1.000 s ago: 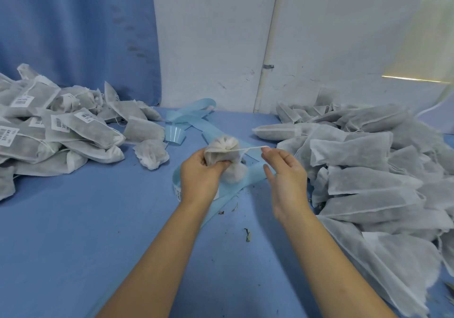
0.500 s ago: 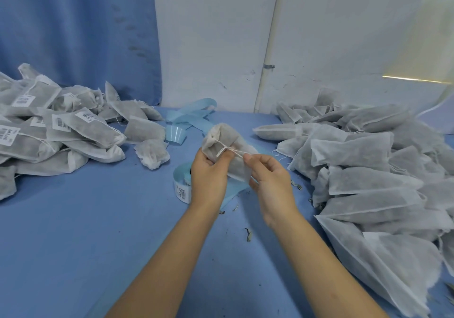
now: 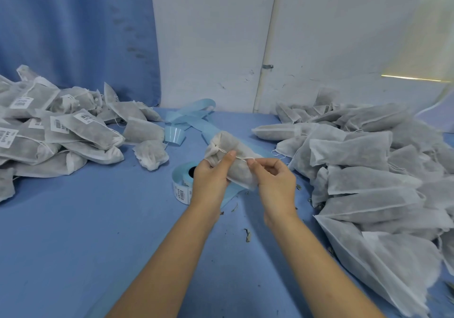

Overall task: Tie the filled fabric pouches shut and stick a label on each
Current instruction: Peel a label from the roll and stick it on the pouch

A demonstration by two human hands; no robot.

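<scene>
Left hand (image 3: pixel 210 173) is curling round a soft grey non-woven pouch (image 3: pixel 237 171) at centre; right hand (image 3: pixel 275 180) is pinching its thin white drawstring (image 3: pixel 242 158). Barcode-labelled pouches (image 3: pixel 81 128) are lying at nine o'clock, print unreadable.

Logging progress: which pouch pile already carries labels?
The pile on the left: white barcode labels show on several of its pouches. The pile on the right shows none.

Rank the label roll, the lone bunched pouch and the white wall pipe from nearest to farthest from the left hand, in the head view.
1. The label roll: on the table, right beside the left hand, partly behind it.
2. The lone bunched pouch: farther left, by the labelled pile.
3. The white wall pipe: farthest, upright behind the table.
</scene>
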